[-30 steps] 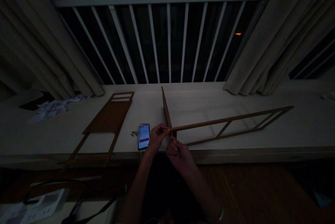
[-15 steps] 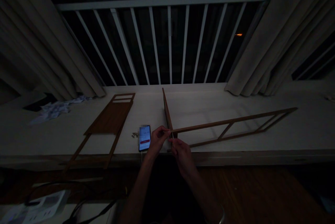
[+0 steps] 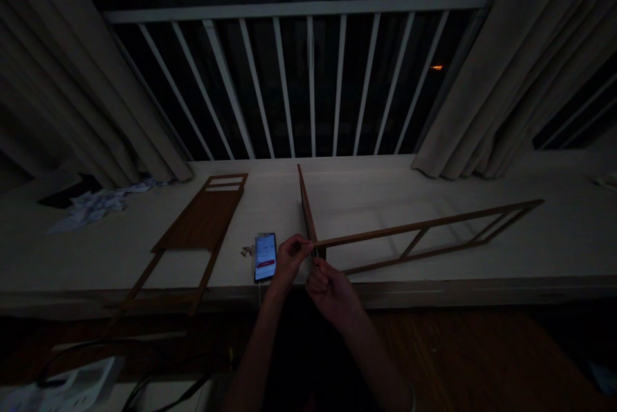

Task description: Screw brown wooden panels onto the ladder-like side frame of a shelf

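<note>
I wear the one camera on my head, so it looks forward and steeply down past my forearms onto the pale surface. The smartphone lies left of and below the middle of my view. Just right of the smartphone, near the lens, are my left hand and right hand. Beyond the smartphone and farther off, the view faces the white railing nearly square-on. It is wide, taking in a left curtain and right curtain beyond the smartphone on either side, the power strip nearer me to its left, and the wooden floor nearer me to its right.
</note>
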Motion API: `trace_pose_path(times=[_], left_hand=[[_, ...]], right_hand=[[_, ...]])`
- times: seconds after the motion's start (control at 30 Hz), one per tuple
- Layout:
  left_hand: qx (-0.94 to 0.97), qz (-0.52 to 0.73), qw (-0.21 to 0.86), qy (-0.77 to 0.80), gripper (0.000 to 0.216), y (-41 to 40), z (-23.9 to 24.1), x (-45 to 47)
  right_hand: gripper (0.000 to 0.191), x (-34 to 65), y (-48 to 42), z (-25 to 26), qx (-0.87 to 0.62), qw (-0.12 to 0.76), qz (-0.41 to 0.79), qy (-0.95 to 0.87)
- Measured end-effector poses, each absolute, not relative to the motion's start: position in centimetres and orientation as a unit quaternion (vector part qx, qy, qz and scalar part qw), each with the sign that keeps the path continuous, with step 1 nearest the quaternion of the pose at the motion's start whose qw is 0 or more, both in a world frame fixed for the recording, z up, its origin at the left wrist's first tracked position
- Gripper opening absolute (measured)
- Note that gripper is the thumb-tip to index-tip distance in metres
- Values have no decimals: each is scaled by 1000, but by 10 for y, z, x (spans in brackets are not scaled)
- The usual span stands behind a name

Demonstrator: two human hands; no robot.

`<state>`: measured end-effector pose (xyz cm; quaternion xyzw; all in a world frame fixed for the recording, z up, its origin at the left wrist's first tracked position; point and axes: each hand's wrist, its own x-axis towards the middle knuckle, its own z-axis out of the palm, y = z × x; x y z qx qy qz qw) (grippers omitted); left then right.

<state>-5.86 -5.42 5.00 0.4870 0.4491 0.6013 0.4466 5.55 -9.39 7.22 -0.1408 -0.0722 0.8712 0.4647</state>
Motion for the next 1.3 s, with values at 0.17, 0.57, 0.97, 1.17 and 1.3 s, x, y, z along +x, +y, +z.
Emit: trace_pose_path(times=[0.17,0.57,0.97,1.17,1.3], left_hand=[[481,609,446,447,13,-53,47,-59],[465,622,441,451,15,-54,45,-54],[464,611,430,476,18,-61,44,-51],[470,612,409,487,21,-62,42,-49],[474,617,385,496,21,-53,42,-49]], right_hand=[[4,56,-97,76,-100,458,883,-36],[10,59,-107,82,-158,508,831,-163],[19,97,-146,18,-335,487,789,-170],[26,130,-161,-18,-400,480,767,-148],[26,138,-167,-27,-430,489,753,-93]])
